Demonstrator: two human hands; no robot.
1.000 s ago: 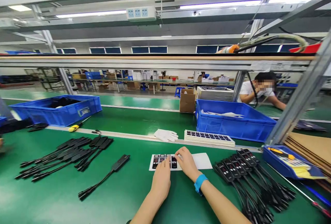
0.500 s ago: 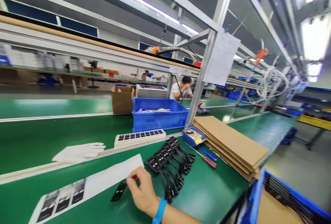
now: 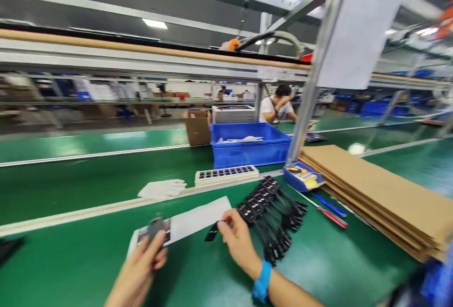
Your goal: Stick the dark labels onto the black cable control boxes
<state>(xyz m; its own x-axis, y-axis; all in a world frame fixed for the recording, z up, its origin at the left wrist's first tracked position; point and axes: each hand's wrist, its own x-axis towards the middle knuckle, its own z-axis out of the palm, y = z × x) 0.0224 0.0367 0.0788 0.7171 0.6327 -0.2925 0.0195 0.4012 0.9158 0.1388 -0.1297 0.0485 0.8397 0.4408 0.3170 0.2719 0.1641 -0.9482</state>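
Between the thumb and fingers of my right hand is a small black label, held by one end above the green bench. My left hand grips a dark grey object, blurred by motion, over the left end of a white label sheet. Black labels on that sheet are partly hidden by the hand. Just right of my right hand lie several black devices in a row, their cables trailing toward the front. A stack of label sheets sits behind them.
A white glove lies at back left. Behind are a blue bin and a cardboard box. To the right are a small blue tray, a red screwdriver, stacked cardboard and a metal post. A person sits beyond.
My left hand has come into view with the dark grey object. The camera view has swung left, so the bench things appear further right. My right hand still pinches the black label.
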